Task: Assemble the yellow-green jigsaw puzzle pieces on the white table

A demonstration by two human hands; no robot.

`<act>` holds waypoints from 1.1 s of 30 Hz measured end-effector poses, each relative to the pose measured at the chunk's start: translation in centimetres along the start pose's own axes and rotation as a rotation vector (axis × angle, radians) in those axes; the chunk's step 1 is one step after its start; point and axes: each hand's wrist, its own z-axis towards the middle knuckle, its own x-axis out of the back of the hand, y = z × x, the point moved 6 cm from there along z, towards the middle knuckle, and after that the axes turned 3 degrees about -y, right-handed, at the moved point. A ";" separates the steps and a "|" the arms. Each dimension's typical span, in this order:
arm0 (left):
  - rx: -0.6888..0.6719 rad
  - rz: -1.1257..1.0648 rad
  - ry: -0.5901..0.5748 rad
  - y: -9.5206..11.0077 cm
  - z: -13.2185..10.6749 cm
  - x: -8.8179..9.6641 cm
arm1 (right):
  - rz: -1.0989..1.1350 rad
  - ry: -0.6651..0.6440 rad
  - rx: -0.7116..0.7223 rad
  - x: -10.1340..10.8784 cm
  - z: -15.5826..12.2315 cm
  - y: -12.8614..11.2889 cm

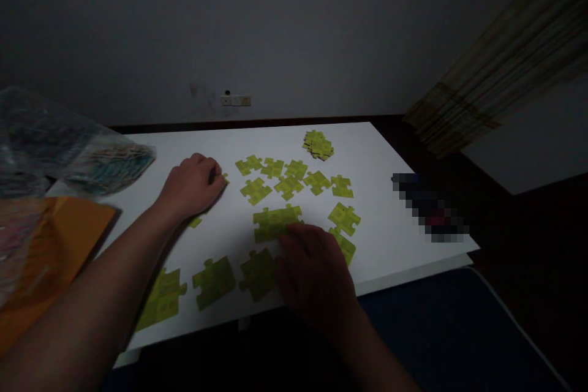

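Several yellow-green jigsaw pieces lie spread over a white board (381, 159). My left hand (193, 185) rests at the middle left with its fingers curled onto a piece (223, 178) that is mostly hidden under them. My right hand (315, 269) lies palm down near the front edge, fingers pressed together. Its fingertips touch a joined pair of pieces (275, 222). A loose piece (258, 272) sits just left of that hand, and another piece (345, 246) peeks out on its right. A small stack of pieces (318, 144) stands at the back.
A clear plastic bag (68, 147) lies at the far left above an orange sheet (50, 245). A dark blurred object (429, 208) sits on the board's right edge. A wall is behind, a striped curtain (500, 67) hangs right, and a dark blue surface (459, 337) lies below.
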 end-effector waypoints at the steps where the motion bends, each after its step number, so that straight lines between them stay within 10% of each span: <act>1: -0.001 0.001 -0.004 0.0 0.0 0.0 | 0.002 -0.008 0.002 0.0 0.0 0.0; 33: 0.013 -0.082 0.005 0.6 -0.1 0.1 | -0.055 -0.053 -0.007 -0.1 0.0 -0.2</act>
